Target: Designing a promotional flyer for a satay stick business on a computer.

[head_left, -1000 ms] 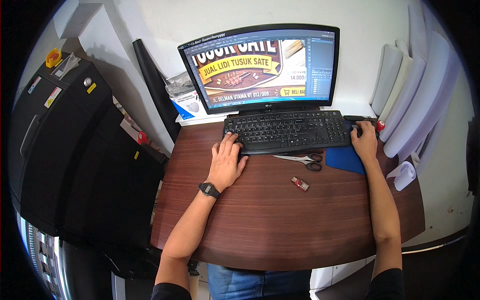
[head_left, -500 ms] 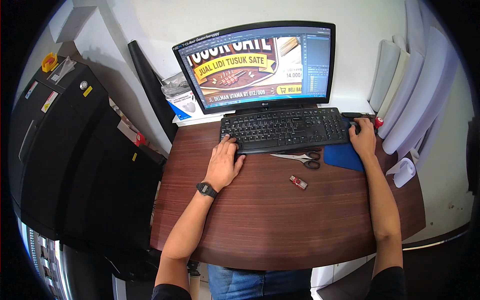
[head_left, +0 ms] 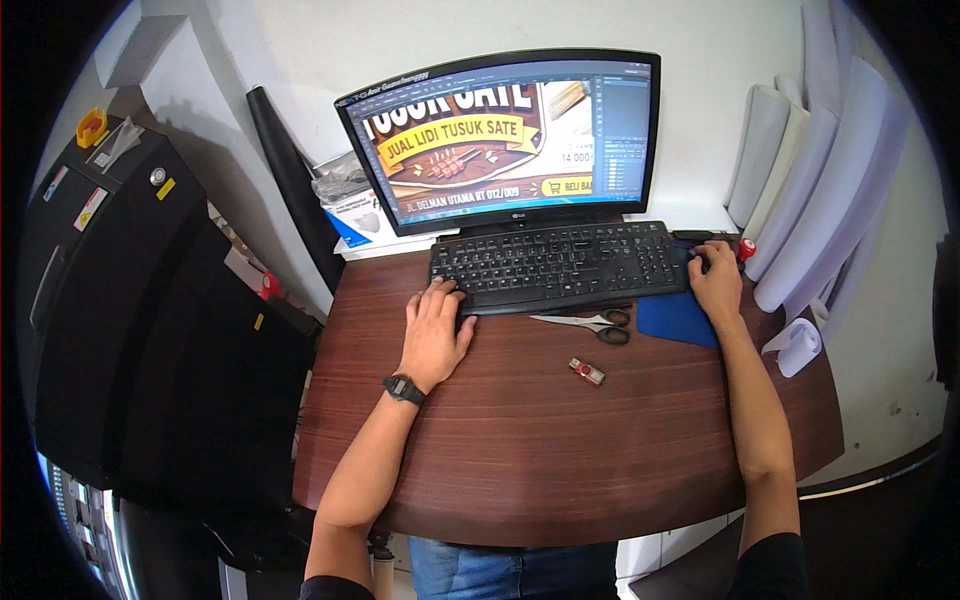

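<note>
My left hand lies palm down at the lower left corner of the black keyboard. Its fingertips touch the corner keys, the fingers are stretched out, and the thumb rests by the front edge. A dark watch is on that wrist. To the right of the keyboard, my right hand curls over a dark computer mouse, which it mostly hides. Under that hand lies a blue mouse pad. Behind the keyboard, the monitor shows a colourful banner design in an editing program.
Scissors with black handles lie before the keyboard, near a red and silver USB stick. White paper rolls lean at the right, above a small roll. A large black machine stands left of the desk.
The whole view has shifted slightly, so the desk and monitor sit a little further left and lower. Both hands stay in their places; the screen's design looks the same.
</note>
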`<act>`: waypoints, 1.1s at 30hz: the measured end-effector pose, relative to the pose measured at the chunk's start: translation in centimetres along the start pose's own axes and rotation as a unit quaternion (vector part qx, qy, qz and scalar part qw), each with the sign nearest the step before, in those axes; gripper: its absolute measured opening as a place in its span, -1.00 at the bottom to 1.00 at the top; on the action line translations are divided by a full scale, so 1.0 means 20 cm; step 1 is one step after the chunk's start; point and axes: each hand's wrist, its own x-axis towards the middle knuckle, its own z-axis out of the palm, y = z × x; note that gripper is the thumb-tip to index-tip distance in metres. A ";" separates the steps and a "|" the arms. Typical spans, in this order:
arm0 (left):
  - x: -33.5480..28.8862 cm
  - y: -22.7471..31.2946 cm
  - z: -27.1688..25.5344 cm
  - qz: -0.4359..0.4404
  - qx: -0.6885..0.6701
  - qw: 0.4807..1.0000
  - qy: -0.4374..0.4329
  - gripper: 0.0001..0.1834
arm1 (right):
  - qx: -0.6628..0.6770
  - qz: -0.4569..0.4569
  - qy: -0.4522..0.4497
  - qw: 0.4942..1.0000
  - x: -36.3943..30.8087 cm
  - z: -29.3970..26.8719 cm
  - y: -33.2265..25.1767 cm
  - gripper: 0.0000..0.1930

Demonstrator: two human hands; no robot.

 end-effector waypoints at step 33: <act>0.00 0.01 -0.01 -0.040 -0.022 0.999 -0.002 -0.61 | 0.001 -0.021 0.005 1.000 0.00 0.01 0.02 -0.80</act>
